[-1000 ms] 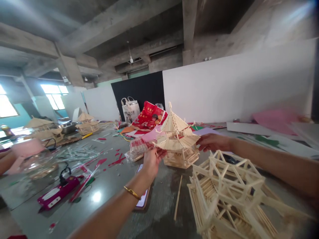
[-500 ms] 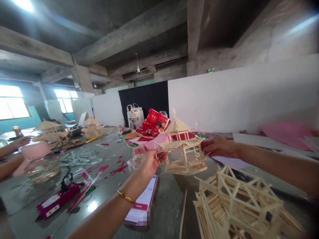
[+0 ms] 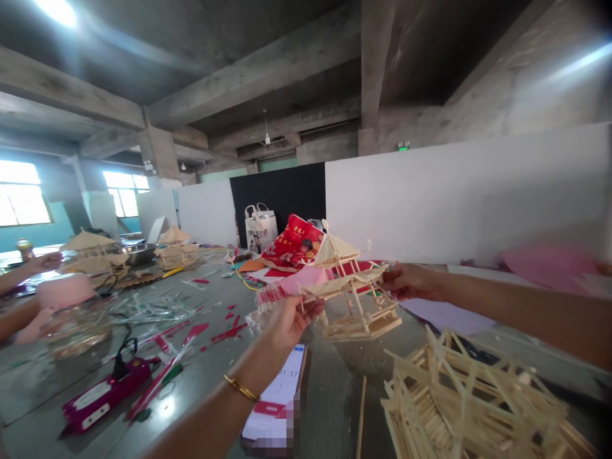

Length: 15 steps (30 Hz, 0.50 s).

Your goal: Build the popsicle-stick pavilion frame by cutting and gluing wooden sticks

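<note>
Between my two hands is a small pavilion model (image 3: 361, 296) of pale wooden sticks, with a pointed upper roof and a wider lower roof. It is tilted, its left side lower at the roof, and appears held just above the table. My left hand (image 3: 296, 315) pinches the left corner of the lower roof. The fingers of my right hand (image 3: 406, 280) close on the right end of that roof. Below my left wrist lies a phone (image 3: 280, 395) with a lit screen. A larger stick framework (image 3: 468, 395) stands close on the right, cut off by the frame's bottom.
A magenta power strip (image 3: 105, 395) and a pink-lidded clear jug (image 3: 71, 319) sit at left. Red scraps (image 3: 232, 328) and plastic strips litter the grey table. Behind are a red bag (image 3: 296, 245) and more pavilion models (image 3: 176, 248). Another person's hand (image 3: 43, 261) shows far left.
The pavilion model has tipped, its roof peak leaning to the left. Both hands stay on it. The view has shifted slightly, and the phone's displayed digits have advanced.
</note>
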Each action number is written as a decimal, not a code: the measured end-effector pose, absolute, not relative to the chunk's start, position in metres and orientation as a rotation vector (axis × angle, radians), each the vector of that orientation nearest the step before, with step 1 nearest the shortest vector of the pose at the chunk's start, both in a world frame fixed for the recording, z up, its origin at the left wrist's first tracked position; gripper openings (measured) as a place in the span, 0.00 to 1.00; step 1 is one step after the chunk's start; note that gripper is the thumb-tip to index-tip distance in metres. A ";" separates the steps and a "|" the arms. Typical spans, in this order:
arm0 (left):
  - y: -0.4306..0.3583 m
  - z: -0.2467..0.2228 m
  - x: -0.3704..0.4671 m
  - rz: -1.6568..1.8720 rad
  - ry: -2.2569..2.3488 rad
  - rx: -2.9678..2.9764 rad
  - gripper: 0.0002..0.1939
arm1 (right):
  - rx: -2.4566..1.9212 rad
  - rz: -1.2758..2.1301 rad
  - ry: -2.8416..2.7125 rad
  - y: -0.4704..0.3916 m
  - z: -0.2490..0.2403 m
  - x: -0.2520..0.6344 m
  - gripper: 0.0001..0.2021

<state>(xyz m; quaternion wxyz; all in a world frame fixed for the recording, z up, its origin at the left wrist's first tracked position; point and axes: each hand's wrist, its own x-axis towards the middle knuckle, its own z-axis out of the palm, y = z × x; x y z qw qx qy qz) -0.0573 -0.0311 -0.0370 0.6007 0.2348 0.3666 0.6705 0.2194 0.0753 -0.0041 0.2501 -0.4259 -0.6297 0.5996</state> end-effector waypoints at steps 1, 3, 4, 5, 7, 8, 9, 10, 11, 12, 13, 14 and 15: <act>-0.031 -0.037 -0.058 1.557 0.838 0.540 0.08 | -1.173 1.623 -1.714 0.075 -0.003 0.217 0.19; -0.031 -0.038 -0.059 1.554 0.831 0.537 0.08 | -1.196 1.600 -1.713 0.074 -0.001 0.213 0.19; -0.031 -0.039 -0.060 1.552 0.831 0.537 0.08 | -1.203 1.590 -1.713 0.073 0.001 0.210 0.20; -0.032 -0.039 -0.061 1.545 0.837 0.538 0.08 | -1.210 1.582 -1.713 0.071 0.002 0.208 0.20; -0.033 -0.042 -0.064 1.525 0.859 0.546 0.08 | -1.227 1.567 -1.714 0.069 0.005 0.203 0.21; -0.034 -0.044 -0.066 1.507 0.874 0.554 0.08 | -1.238 1.558 -1.716 0.067 0.006 0.200 0.21; -0.036 -0.046 -0.069 1.483 0.893 0.562 0.08 | -1.249 1.547 -1.718 0.067 0.007 0.198 0.21; -0.039 -0.049 -0.073 1.452 0.923 0.567 0.08 | -1.261 1.533 -1.720 0.066 0.008 0.195 0.21; -0.042 -0.051 -0.077 1.418 0.962 0.573 0.08 | -1.270 1.518 -1.721 0.067 0.009 0.193 0.21; -0.046 -0.053 -0.083 1.386 1.016 0.579 0.07 | -1.276 1.504 -1.722 0.067 0.010 0.191 0.21; -0.050 -0.053 -0.089 1.363 1.083 0.599 0.06 | -1.278 1.494 -1.723 0.068 0.011 0.190 0.21; -0.054 -0.052 -0.096 1.356 1.150 0.640 0.06 | -1.276 1.488 -1.725 0.068 0.012 0.188 0.21; -0.057 -0.049 -0.102 1.369 1.223 0.711 0.05 | -1.273 1.488 -1.728 0.069 0.012 0.187 0.21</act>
